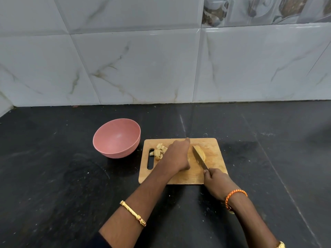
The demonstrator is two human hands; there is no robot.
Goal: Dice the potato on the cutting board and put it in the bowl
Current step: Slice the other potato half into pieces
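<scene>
A wooden cutting board (213, 145) lies on the black counter. A pale yellow potato piece (201, 152) rests on it, with a knife blade (199, 159) lying against its left side. My right hand (215, 181) grips the knife handle at the board's near edge. My left hand (177, 156) rests on the board just left of the blade, fingers curled down; whatever lies under it is hidden. Several diced potato cubes (158, 151) sit in a pile by the board's handle slot. An empty pink bowl (116, 137) stands left of the board.
The black stone counter (62, 176) stretches all around the board and bowl. A white marble-tiled wall (143, 59) rises behind it. A gold bangle circles my left wrist and an orange thread band my right.
</scene>
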